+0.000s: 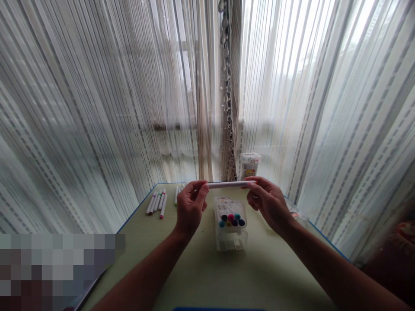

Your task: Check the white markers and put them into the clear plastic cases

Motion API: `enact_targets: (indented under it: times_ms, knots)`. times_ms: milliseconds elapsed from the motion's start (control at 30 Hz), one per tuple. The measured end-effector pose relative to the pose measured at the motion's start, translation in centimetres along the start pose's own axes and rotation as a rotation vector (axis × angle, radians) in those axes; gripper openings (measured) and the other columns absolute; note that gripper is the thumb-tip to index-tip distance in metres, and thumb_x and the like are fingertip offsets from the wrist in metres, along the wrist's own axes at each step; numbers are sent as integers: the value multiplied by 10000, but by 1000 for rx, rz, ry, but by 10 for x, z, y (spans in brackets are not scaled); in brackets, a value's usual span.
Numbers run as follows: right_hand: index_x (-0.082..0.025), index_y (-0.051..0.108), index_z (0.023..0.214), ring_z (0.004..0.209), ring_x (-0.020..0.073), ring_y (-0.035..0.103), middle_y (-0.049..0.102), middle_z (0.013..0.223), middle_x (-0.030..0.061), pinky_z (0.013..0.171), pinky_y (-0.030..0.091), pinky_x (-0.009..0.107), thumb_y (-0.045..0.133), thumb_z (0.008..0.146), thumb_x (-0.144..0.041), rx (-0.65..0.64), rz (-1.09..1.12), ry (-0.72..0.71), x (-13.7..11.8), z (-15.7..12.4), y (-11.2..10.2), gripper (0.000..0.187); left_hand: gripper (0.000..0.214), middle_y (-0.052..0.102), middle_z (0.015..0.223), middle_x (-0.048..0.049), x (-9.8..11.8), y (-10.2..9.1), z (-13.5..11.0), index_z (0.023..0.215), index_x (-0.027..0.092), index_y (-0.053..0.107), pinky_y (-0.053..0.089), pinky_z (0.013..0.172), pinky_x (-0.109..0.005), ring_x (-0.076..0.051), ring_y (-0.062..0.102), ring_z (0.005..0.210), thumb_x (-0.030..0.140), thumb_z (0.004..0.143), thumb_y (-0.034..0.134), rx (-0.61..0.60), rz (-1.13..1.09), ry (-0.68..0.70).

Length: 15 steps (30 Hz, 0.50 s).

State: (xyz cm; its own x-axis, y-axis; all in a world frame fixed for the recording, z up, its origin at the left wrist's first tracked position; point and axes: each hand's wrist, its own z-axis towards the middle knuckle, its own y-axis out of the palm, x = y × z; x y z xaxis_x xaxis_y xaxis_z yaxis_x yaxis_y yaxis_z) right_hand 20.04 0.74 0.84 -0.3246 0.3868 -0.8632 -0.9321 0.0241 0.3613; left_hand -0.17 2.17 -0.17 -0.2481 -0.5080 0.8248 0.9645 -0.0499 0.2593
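Note:
A white marker (228, 185) is held level above the table, pinched at both ends. My left hand (190, 205) grips its left end between thumb and fingers. At the other end, where a bit of red-orange shows, my right hand (266, 199) pinches it. Below the marker stands an open clear plastic case (231, 242) holding several markers (231, 218) with dark, pink, teal and yellowish ends facing me. Left of my left hand lies a group of white markers (157, 202) with coloured ends. More markers (177, 195) are partly hidden behind that hand.
The pale green table (191, 276) has a blue edge. At its far side stands a clear lidded box (249, 166) in front of sheer striped curtains (97, 86). Some clear plastic packaging (300, 216) is partly hidden behind my right forearm. A string of clear beads (227, 65) hangs mid-curtain.

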Motion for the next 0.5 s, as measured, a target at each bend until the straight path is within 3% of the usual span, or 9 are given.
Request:
enact_targets:
  times_ms: [267,500]
  knots:
    - [-189,653,941,429,91,519,580,659,-36,354,324,203,749,709,-287,68,55,136,0,3,-3,270,279,692,850,-55,10,7,-13,1021,155,749,421,433,-185,-72,520,548,271,772,795,-139,69,45]
    - [-186,638,925,407,92,492,551,639,-42,345,314,214,713,691,-260,70,62,194,3,4,-4,257,256,703,863,-59,13,7,-16,1005,150,751,492,523,-197,-77,548,596,239,770,801,-206,91,87]
